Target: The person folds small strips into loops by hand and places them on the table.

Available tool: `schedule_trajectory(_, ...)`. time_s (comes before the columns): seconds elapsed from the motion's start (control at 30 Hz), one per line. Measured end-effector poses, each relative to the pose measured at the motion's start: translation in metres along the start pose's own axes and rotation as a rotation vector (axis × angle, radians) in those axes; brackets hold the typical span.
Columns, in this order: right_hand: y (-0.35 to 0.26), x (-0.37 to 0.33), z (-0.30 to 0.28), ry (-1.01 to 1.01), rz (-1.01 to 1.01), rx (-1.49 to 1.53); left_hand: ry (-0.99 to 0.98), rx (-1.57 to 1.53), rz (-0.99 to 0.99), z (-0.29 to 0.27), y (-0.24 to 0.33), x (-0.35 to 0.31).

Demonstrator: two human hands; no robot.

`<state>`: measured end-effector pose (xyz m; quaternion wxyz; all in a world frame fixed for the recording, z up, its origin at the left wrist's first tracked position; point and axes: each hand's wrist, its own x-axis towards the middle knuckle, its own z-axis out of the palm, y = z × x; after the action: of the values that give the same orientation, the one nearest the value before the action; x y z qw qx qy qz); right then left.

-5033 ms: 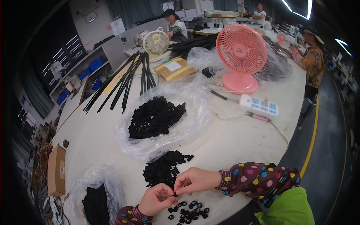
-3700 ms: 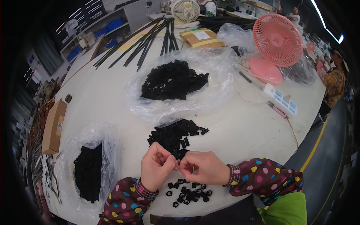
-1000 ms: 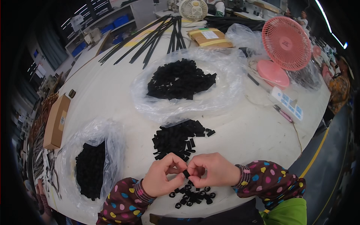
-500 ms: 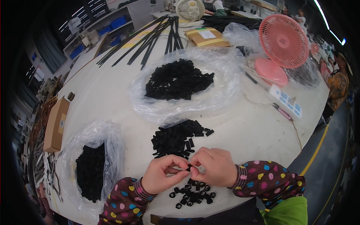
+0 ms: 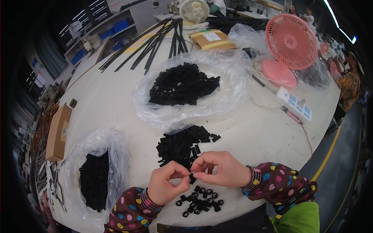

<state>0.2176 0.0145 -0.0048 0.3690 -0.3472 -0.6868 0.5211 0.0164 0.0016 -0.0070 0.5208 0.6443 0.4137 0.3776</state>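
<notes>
Between my two hands, just above the table (image 5: 241,136), is a small black piece (image 5: 192,177). My left hand (image 5: 168,183) pinches it with thumb and forefinger. From the other side, my right hand (image 5: 223,169) meets it with thumb and fingertips, also in a pinch. The fingers partly cover the piece, so its exact shape is hard to see. Beyond my hands lies a loose pile of short, flat black pieces (image 5: 176,145). Below them, close to my body, several small black rings (image 5: 203,201) are scattered on the white surface.
A clear plastic bag (image 5: 149,114) spreads open around a black heap (image 5: 182,85); another bag (image 5: 116,155) stands at left. A carton (image 5: 58,132), long black strips (image 5: 155,46), a pink fan (image 5: 291,40) and a power strip (image 5: 295,104) surround them. Someone (image 5: 347,85) is at far right.
My right hand's fingers have moved left and straightened somewhat from a tighter curl. The black piece has shifted slightly left and down between my fingertips. The piles look the same.
</notes>
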Motion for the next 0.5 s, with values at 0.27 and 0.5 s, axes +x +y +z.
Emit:
schedule_trajectory(0.27, -0.004, -0.001, 0.003, -0.077, 0.071, -0.156, -0.026, 0.775, 0.468, 0.003, 0.004, 0.001)
schedule_trajectory(0.5, -0.004, -0.002, -0.006, -0.416, 0.349, 0.605, -0.349, -0.507, -0.265, -0.013, 0.016, 0.0)
